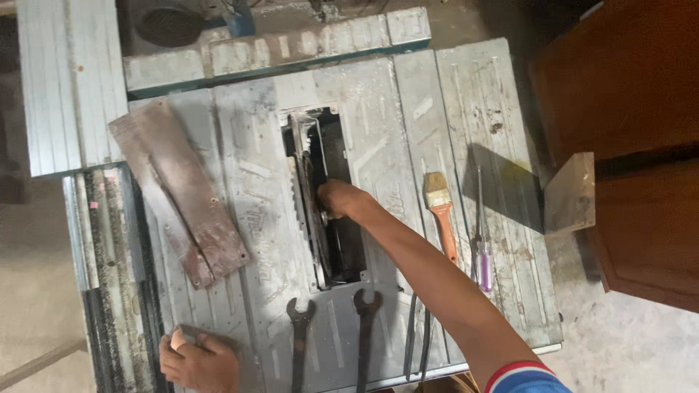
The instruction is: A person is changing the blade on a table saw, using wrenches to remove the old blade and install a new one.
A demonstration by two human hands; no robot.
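Down in the table saw slot, my right hand is closed on the saw blade; left hand lies flat, open, on the table's near edge, beside two wrenches.
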